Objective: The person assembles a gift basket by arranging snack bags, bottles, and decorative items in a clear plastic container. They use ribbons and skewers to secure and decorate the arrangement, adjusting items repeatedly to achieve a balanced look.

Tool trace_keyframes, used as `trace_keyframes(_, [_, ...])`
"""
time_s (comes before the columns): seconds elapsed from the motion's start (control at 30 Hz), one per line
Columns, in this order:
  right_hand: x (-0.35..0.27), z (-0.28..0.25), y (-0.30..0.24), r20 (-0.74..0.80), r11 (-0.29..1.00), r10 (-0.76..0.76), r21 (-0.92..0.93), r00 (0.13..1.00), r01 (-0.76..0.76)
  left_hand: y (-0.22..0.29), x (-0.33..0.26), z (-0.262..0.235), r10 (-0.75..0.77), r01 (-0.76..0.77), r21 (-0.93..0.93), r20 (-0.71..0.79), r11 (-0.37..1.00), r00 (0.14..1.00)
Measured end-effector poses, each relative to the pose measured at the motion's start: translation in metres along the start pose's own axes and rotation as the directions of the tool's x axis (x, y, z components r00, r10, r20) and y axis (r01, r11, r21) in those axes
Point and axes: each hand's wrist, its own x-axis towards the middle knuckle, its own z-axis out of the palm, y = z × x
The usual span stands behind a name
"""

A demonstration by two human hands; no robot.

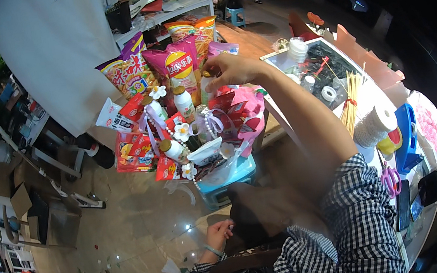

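Your R hand [231,70]: clamped on gold-capped btl [205,93], far side of snack bouquet [250,108]. Your L hand [220,235]: near, curled, can't tell if closed.

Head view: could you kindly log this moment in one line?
right hand: at white bottle | left hand: lowered, away from bottle | chip bags: standing behind bottles

The checked sleeve [358,217] is showing black and white, the middle snack bag [170,59] is flashing magenta around yellow, and the square packet [133,152] is glowing red. The bottles [184,105] are pairing white bodies with golden-brown caps, the flower [157,92] is setting white petals around yellow, and the stool [213,197] is gleaming light blue.
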Motion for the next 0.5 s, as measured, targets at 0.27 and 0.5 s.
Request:
trace_keyframes(0.27, [-0.003, 0.010, 0.011, -0.186, 0.992, -0.021, 0.122, 0.982, 0.044, -0.017, 0.021, 0.066, 0.331, -0.345, 0.377, 0.104, 0.859, 0.938])
trace_keyframes(0.5, [-0.019, -0.068, -0.020, -0.363, 0.987, -0.159, -0.028, 0.918, 0.160, -0.017, 0.028, 0.079, 0.359, -0.332, 0.585, 0.075, 0.740, 0.931])
